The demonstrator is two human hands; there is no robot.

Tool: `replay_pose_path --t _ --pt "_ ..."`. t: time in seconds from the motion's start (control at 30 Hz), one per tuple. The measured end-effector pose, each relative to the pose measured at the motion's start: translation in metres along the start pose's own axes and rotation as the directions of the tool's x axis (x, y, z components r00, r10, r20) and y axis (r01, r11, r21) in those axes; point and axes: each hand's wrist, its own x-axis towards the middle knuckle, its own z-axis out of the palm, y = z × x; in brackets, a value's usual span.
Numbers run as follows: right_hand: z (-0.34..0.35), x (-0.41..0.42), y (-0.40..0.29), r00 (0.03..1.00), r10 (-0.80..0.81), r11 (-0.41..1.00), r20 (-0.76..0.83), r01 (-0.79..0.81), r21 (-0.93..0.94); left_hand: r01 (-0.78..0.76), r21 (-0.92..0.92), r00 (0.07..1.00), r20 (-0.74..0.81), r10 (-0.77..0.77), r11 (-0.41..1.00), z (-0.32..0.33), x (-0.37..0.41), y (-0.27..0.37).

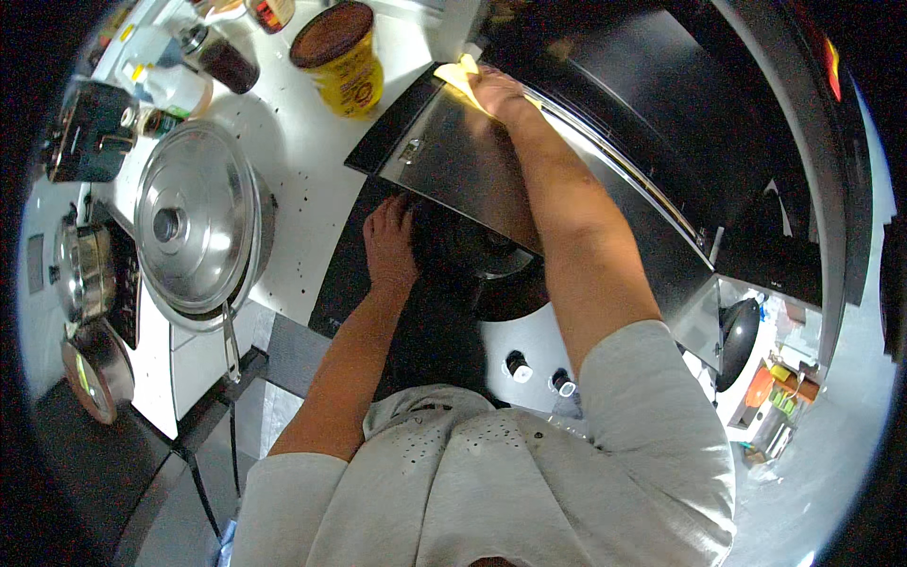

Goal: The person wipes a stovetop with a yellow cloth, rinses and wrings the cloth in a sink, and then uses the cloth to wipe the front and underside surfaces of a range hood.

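Observation:
My right hand [498, 91] is closed on a yellow cloth [459, 76], at the far edge of a brushed stainless-steel panel [464, 156]. Some of the cloth sticks out past the fingers on the left, against the panel's black-trimmed corner. My right forearm reaches across the steel. Lower down, my left hand [390, 230] lies against a dark surface [347, 276] by the panel's near edge. Shadow hides its fingertips, so I cannot tell whether they grip anything.
A lidded metal pot [195, 220] and a yellow tub [347, 67] with a brown top stand on the white counter [294, 170], among dark crumbs. Bottles [223, 60] stand behind. Two control knobs [519, 367] show below my arms. A black wok [738, 344] is at right.

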Motion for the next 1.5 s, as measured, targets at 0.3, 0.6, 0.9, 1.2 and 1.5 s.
replay_pose_path --t 0.3,0.6,0.9,1.2,1.5 --pt "-0.013 -0.071 0.118 0.988 0.147 0.959 -0.045 -0.131 0.249 0.006 0.055 0.997 -0.083 -0.001 0.998 0.022 -0.012 -0.012" --pt "0.027 -0.116 0.243 0.879 0.095 0.955 -0.467 -0.212 -0.206 -0.002 -0.013 0.996 -0.087 0.001 1.000 0.019 -0.007 -0.007" --pt "-0.003 -0.068 0.002 0.924 -0.225 0.956 -0.310 0.271 0.113 -0.090 -0.103 0.981 -0.181 0.070 0.991 0.022 -0.005 -0.007" --pt "-0.050 -0.189 -0.015 0.937 -0.349 0.675 0.009 0.244 0.697 -0.016 -0.042 0.994 -0.106 0.011 0.999 0.004 -0.009 -0.005" --pt "-0.047 -0.226 -0.038 0.838 -0.491 0.820 -0.237 0.536 0.201 -0.003 -0.040 0.997 -0.081 -0.001 0.999 0.006 -0.007 -0.001"
